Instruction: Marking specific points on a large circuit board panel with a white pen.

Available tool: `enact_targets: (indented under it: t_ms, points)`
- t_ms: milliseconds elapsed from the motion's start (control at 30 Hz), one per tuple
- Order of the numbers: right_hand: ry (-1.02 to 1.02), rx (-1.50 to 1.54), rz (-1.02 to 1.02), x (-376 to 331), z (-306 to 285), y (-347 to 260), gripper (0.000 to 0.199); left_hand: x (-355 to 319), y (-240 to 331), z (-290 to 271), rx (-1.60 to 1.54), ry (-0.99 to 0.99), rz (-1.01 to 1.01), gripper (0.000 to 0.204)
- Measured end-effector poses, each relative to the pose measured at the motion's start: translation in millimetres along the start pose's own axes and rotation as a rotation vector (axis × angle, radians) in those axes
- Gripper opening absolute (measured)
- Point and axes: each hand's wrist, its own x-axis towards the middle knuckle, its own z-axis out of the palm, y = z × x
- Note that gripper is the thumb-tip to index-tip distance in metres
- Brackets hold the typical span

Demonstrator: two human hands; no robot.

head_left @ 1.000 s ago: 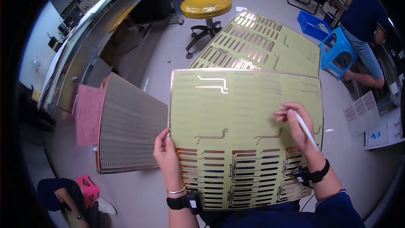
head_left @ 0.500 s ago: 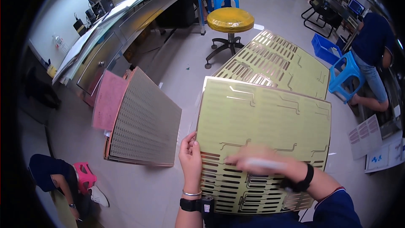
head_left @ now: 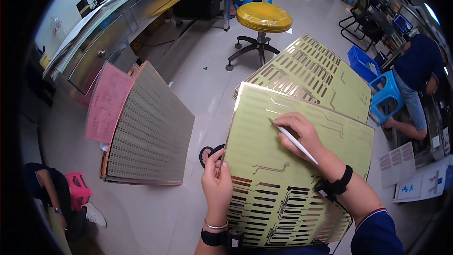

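Note:
A large yellow-green circuit board panel (head_left: pixel 255 146) with copper-coloured traces and slots leans upright before me, tilted slightly. My left hand (head_left: pixel 217 179) grips its left edge, thumb at the front, some fingers partly hidden. Over the panel's upper half, my right hand (head_left: pixel 302 134) pinches a slim white pen-like tool (head_left: pixel 300 146). The tool's thin dark tip is at or just above the surface, beside a short copper trace; contact I cannot tell. Behind this panel leans a stack of similar circuit board panels (head_left: pixel 351 82).
At left stands a stack of grey perforated panels (head_left: pixel 151 132) with a pink sheet (head_left: pixel 109 101) beside it. Ahead are a yellow round stool (head_left: pixel 264 17) and a long workbench (head_left: pixel 101 42). A blue bin (head_left: pixel 362 63) and people seated on stools are around me.
My right hand has moved up the panel with the white tool, from the slotted rows to the upper traces. The view has shifted slightly. My left hand still grips the edge.

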Motion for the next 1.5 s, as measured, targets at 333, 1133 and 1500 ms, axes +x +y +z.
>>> enact_targets:
  t_ms: [333, 1133, 1500]
  points:
    - [0.006, -0.036, 0.019, 4, 4, 0, 0.029, 1, -13, -4, 0.036, 0.013, 0.059, 0.030]
    - [0.021, 0.010, 0.092, 3, 8, 2, 0.025, 2, -17, -7, 0.093, 0.008, 0.094, 0.030]
    - [0.041, 0.205, 0.275, 14, -1, 7, 0.013, 1, -18, -6, 0.042, 0.019, 0.117, 0.029]
